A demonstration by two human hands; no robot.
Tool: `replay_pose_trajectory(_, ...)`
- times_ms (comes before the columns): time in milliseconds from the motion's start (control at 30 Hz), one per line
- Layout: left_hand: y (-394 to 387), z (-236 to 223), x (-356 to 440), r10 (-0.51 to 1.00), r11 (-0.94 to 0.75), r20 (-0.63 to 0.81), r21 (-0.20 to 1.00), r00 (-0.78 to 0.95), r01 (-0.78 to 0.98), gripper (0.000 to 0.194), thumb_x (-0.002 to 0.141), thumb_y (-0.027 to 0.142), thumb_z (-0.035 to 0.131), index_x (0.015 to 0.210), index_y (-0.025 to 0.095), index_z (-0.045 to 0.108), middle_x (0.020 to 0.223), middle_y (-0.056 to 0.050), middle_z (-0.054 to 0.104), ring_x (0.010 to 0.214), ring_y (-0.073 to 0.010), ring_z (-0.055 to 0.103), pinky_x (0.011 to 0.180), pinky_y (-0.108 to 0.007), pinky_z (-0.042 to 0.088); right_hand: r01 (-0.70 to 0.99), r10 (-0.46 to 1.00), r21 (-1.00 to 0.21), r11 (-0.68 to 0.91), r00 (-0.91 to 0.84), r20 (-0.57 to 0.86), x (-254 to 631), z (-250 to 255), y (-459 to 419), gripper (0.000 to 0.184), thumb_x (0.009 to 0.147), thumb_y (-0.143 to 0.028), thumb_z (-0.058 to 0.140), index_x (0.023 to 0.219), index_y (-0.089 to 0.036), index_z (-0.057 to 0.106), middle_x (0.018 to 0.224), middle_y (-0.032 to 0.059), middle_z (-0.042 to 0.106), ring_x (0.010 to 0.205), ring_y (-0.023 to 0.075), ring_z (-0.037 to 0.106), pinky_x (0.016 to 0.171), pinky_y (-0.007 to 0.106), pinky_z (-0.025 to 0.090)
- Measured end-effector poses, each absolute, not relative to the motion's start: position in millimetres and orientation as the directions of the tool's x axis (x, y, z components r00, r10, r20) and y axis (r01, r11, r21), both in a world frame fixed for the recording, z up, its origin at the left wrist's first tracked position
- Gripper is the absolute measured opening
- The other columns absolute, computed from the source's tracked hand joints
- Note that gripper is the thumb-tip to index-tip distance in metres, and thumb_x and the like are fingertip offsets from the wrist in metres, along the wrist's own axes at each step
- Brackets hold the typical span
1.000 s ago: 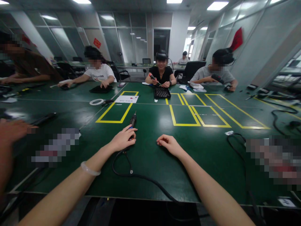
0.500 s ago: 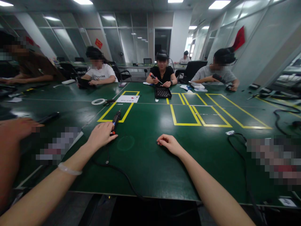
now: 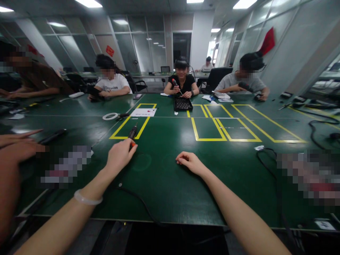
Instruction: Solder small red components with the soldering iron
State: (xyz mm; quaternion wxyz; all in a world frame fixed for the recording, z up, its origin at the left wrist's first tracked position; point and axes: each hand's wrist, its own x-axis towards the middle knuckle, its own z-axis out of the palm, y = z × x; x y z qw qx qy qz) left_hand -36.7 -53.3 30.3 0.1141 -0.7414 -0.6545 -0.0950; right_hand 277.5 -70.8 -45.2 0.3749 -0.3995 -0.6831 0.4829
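My left hand (image 3: 120, 153) is wrapped round the body of an electric screwdriver (image 3: 132, 131), left of centre on the green table (image 3: 164, 187). Its thin bit points away from me, and an orange part shows beside my thumb. A black cord (image 3: 139, 203) runs over the table below that hand. To the right, my right hand (image 3: 191, 163) rests on the tabletop with its fingers curled in; I see nothing in them.
Yellow tape outlines (image 3: 209, 140) mark the table ahead. A paper sheet (image 3: 143, 112) and a white cable coil (image 3: 111, 116) lie beyond the screwdriver. Opposite, a co-worker holds a screwdriver over a black tray (image 3: 183, 105). Another person's hand (image 3: 22, 145) reaches in from the left.
My left hand has closed further round the screwdriver and shifted slightly right, its thumb now along the tool. The neighbour's hand at left has a finger stretched out. My right hand stays put.
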Motion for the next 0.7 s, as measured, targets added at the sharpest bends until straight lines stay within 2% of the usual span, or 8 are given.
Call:
replay_pose_trajectory(133,-60,28,28,0.949,-0.266,0.232,0.215,0.216,0.940,0.030,0.091,0.045,0.039,0.102,0.023,0.054,0.089,-0.003,0.067,0.079,-0.0201,0.063,0.064,-0.027,0.043,0.141,0.909,-0.969,0.202,-0.397,0.131,278,-44,-71,0.018,0.084,-0.031,0.056,0.089,-0.014,0.062,0.077,0.0042,0.066,0.069,0.0129,0.059,0.069,0.026,0.046)
replay_pose_trajectory(233,-65,21,74,0.919,-0.382,0.236,0.341,0.315,0.859,0.026,0.090,0.044,0.043,0.100,0.024,0.057,0.088,-0.001,0.067,0.080,-0.0177,0.062,0.065,-0.026,0.043,0.088,0.916,-0.979,0.186,-0.376,0.140,279,-42,-70,0.024,0.085,-0.035,0.055,0.094,-0.014,0.060,0.076,0.0035,0.065,0.066,0.0121,0.058,0.067,0.026,0.046)
replay_pose_trajectory(367,-69,5,105,0.869,-0.495,0.262,0.431,0.420,0.755,0.031,0.092,0.040,0.040,0.111,0.026,0.061,0.098,-0.003,0.063,0.088,-0.0168,0.060,0.073,-0.026,0.045,0.031,0.928,-0.984,0.173,-0.340,0.153,280,-41,-68,0.029,0.087,-0.041,0.050,0.096,-0.015,0.056,0.072,0.0020,0.064,0.061,0.0112,0.057,0.060,0.024,0.044)
replay_pose_trajectory(500,-71,-8,108,0.840,-0.538,0.229,0.474,0.493,0.697,0.040,0.094,0.038,0.035,0.129,0.028,0.053,0.100,-0.005,0.059,0.091,-0.0167,0.058,0.077,-0.026,0.046,0.004,0.931,-0.987,0.159,-0.334,0.149,281,-43,-66,0.031,0.085,-0.046,0.052,0.086,-0.016,0.055,0.071,0.0015,0.062,0.060,0.0110,0.056,0.059,0.024,0.043)
replay_pose_trajectory(600,-72,-11,106,0.826,-0.550,0.229,0.528,0.515,0.648,0.042,0.094,0.037,0.037,0.132,0.026,0.049,0.101,-0.005,0.059,0.091,-0.0170,0.058,0.079,-0.027,0.046,-0.004,0.925,-0.987,0.160,-0.348,0.151,282,-45,-65,0.032,0.083,-0.047,0.056,0.081,-0.016,0.055,0.068,0.0008,0.061,0.061,0.0114,0.056,0.061,0.025,0.044)
replay_pose_trajectory(700,-73,-12,106,0.836,-0.512,0.229,0.651,0.498,0.560,0.042,0.093,0.037,0.041,0.131,0.022,0.046,0.099,-0.005,0.061,0.085,-0.0153,0.059,0.078,-0.027,0.047,0.012,0.925,-0.986,0.166,-0.348,0.152,283,-45,-65,0.033,0.084,-0.049,0.054,0.078,-0.016,0.054,0.064,0.0001,0.060,0.059,0.0113,0.055,0.060,0.025,0.044)
